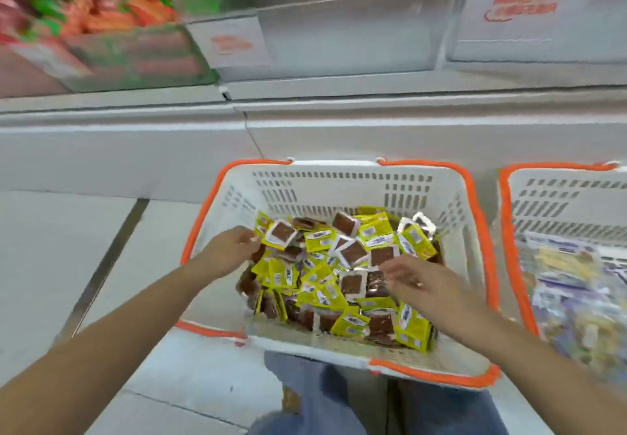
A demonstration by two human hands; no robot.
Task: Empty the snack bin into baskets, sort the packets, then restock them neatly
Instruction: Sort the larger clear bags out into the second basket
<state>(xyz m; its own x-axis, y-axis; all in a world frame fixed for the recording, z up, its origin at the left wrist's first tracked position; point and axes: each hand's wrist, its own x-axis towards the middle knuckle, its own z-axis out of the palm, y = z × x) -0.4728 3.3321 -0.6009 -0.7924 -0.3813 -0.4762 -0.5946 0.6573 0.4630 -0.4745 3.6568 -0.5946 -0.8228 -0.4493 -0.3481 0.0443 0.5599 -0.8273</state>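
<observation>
White plastic basket with orange rim and slotted walls is seen on the tiled floor, directly before the person's knees in blue jeans. It is filled in its lower half with a loose heap of small snack packets: yellow-green backs with white labels, mixed with white-framed faces showing a dark brown square. Packets lie at all angles, some on edge, none stacked.

Left hand is reached over the basket's left rim; its fingers are curled at the left edge of the heap, beside a brown-faced packet. Motion blur is present there, so whether that packet is pinched or only touched cannot be told.

Right hand is held over the right side of the heap, fingers loosely spread and blurred, the tips just at a brown-faced packet; no packet is seen gripped.

A second basket of the same make is set just to the right, holding paler, bluish-wrapped packets, blurred.

Behind, a white shelf base is seen, and above it clear bins: one with red, orange and green packets at left, one marked with an orange logo at right.
</observation>
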